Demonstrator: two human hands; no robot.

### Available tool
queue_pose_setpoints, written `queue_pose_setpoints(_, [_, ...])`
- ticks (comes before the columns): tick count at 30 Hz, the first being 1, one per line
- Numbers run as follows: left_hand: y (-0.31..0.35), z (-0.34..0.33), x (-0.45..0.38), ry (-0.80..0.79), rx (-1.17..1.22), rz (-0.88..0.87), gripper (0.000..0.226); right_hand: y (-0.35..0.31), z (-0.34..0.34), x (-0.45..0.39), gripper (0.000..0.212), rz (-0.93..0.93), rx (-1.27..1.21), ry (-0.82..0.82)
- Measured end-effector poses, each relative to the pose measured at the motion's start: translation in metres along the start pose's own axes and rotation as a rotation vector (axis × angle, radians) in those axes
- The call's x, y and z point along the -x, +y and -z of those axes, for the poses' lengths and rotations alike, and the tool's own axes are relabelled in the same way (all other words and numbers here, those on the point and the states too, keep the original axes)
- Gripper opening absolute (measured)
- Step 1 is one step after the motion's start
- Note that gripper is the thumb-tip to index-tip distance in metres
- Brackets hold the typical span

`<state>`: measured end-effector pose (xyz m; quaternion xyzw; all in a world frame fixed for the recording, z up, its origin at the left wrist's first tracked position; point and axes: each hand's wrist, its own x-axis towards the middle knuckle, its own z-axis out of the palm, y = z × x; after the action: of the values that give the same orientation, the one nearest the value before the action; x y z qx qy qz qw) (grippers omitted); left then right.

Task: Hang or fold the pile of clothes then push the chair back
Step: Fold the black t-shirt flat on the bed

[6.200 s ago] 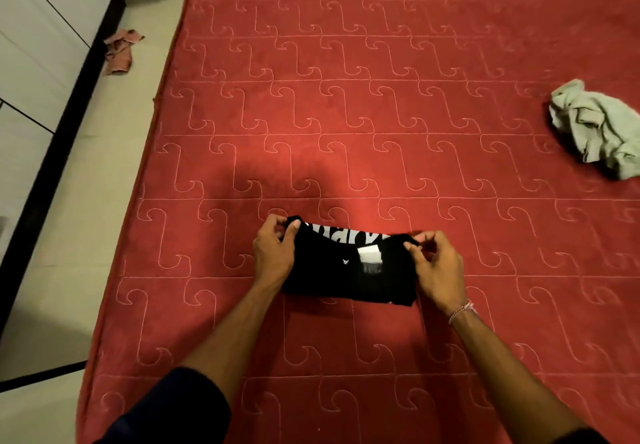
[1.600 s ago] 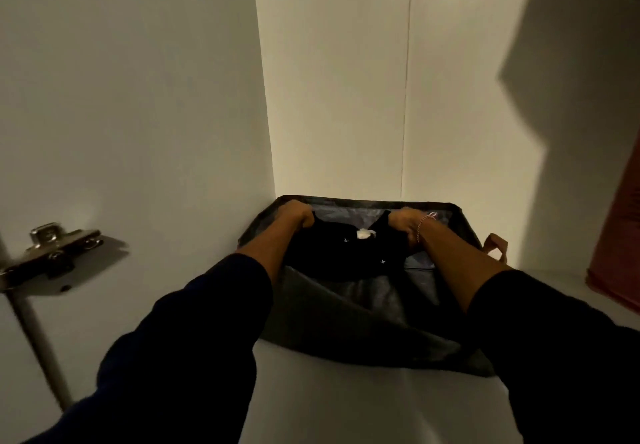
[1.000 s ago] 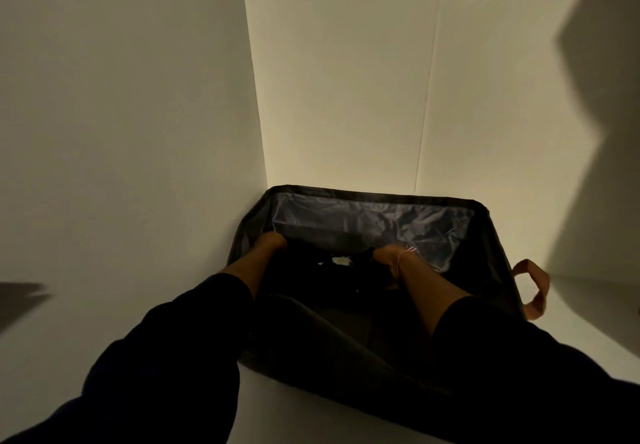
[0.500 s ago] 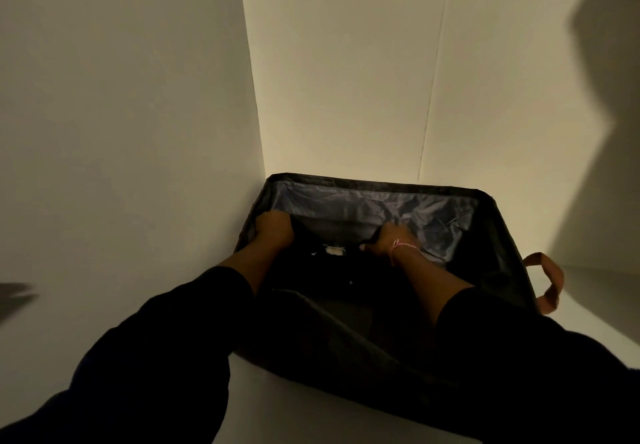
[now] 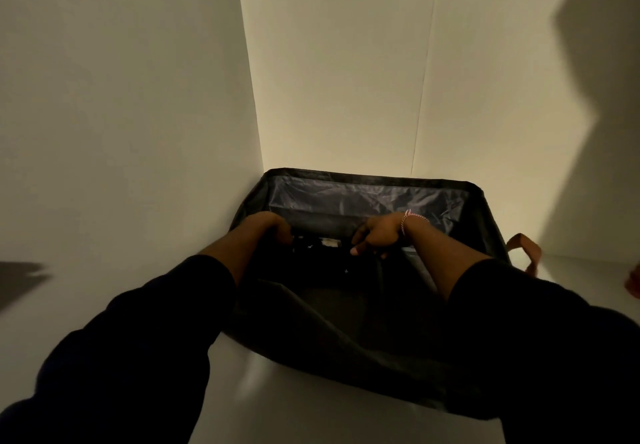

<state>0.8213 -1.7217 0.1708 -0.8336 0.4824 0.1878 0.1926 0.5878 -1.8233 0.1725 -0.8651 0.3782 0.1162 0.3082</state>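
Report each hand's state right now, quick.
Left hand: fingers curled on the folded black garment inside the dark storage bin.
Right hand: fingers curled, gripping the same garment.

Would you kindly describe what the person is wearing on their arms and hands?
Both arms wear dark long sleeves, pushed up so the forearms are bare. The left hand is bare, with no glove. The right hand is also gloveless, with a thin pink-and-white beaded bracelet at the wrist.
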Motion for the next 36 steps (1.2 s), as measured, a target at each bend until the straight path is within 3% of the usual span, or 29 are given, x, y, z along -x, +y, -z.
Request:
queue_pose_setpoints(4, [-0.004,0.004,0.014,0.068,-0.027,-0.053,0.070,0.002,0.013,0.016,0.047,0.006,0.046,0.003])
queue_pose_setpoints(8, [0.007,0.011,0.047,0.122,-0.056,-0.213,0.058,0.001,0.021,0.042,0.052,0.032,0.070,-0.040])
queue_pose_setpoints(11, [0.017,0.010,0.084,0.083,0.130,-0.301,0.058,0.000,0.022,0.070,0.047,0.059,0.103,-0.085])
queue_pose_setpoints(14, [0.024,-0.001,0.113,0.017,0.391,-0.342,0.076,0.000,0.014,0.112,0.046,0.089,0.165,-0.117])
queue_pose_setpoints(16, [0.027,-0.010,0.139,-0.013,0.430,-0.415,0.092,0.005,0.006,0.143,0.050,0.106,0.145,-0.152])
queue_pose_setpoints(19, [0.018,-0.020,0.169,0.042,0.436,-0.514,0.086,0.018,-0.005,0.191,0.069,0.243,0.162,-0.109])
queue_pose_setpoints(23, [-0.010,-0.028,0.204,0.102,0.355,-0.383,0.096,0.041,-0.010,0.244,0.073,0.411,0.292,-0.064])
queue_pose_setpoints(26, [-0.018,-0.031,0.228,0.091,0.203,-0.276,0.074,0.060,-0.015,0.264,0.043,0.414,0.358,-0.068])
queue_pose_setpoints(27, [-0.021,-0.033,0.233,0.108,0.197,-0.253,0.059,0.065,-0.014,0.265,0.036,0.438,0.362,-0.021])
queue_pose_setpoints(30, [-0.031,-0.040,0.238,0.303,0.180,-0.242,0.032,0.076,-0.013,0.270,0.042,0.455,0.383,0.233])
queue_pose_setpoints(36, [-0.037,-0.054,0.240,0.607,0.029,-0.185,0.025,0.076,-0.016,0.280,0.042,0.301,0.599,0.595])
